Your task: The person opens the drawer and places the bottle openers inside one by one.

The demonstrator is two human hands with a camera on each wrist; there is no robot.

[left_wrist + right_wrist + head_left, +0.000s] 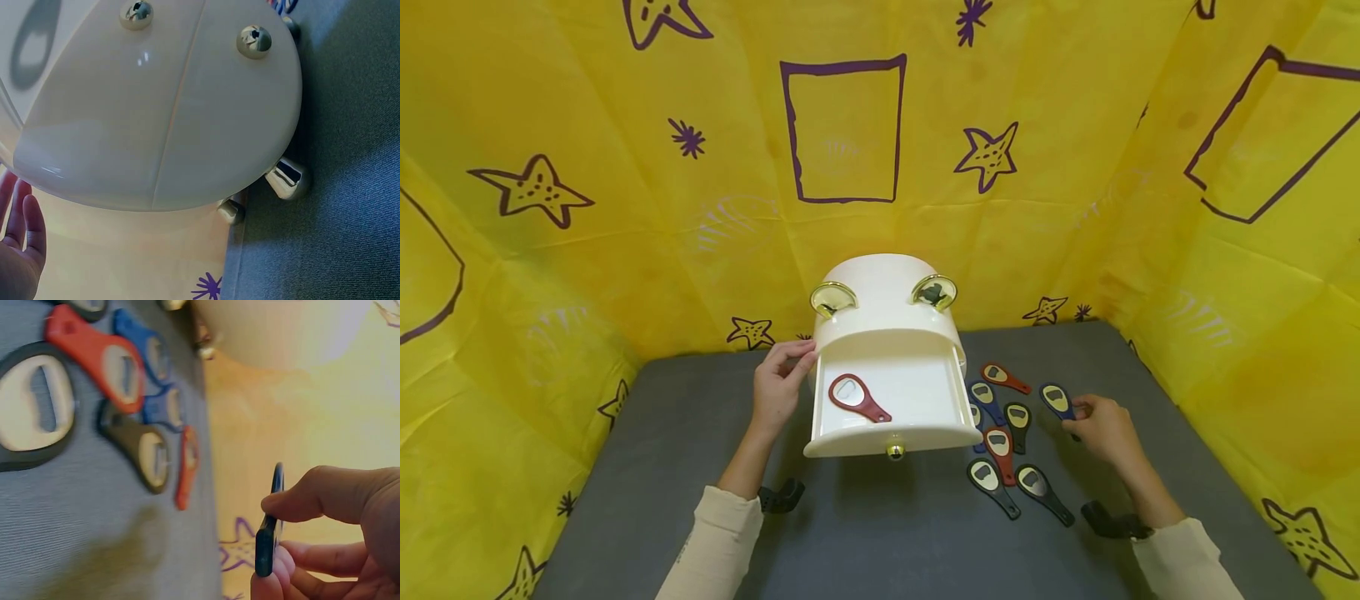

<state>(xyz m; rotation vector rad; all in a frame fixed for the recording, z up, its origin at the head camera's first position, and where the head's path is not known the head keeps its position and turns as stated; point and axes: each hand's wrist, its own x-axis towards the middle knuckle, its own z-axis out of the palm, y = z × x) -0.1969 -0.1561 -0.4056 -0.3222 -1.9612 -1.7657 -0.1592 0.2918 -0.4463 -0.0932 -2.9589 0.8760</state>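
A white storage box (880, 292) with a rounded back stands at the middle of the table, its upper drawer (928, 387) pulled out. In that drawer lies a red bottle opener (871, 407). My left hand (777, 390) touches the left side of the box with extended fingers, which the left wrist view shows by the box's edge. Over the table to the right, my right hand (1108, 425) pinches a blue bottle opener (1057, 400) by its handle. The right wrist view shows this opener edge-on between thumb and fingers.
Several bottle openers lie right of the box, among them a red one (999, 450), a black one (1045, 496) and another red one (1006, 379). Gold knobs (254, 42) stick out from the drawer fronts. Yellow patterned cloth (842, 133) surrounds the grey table (685, 467).
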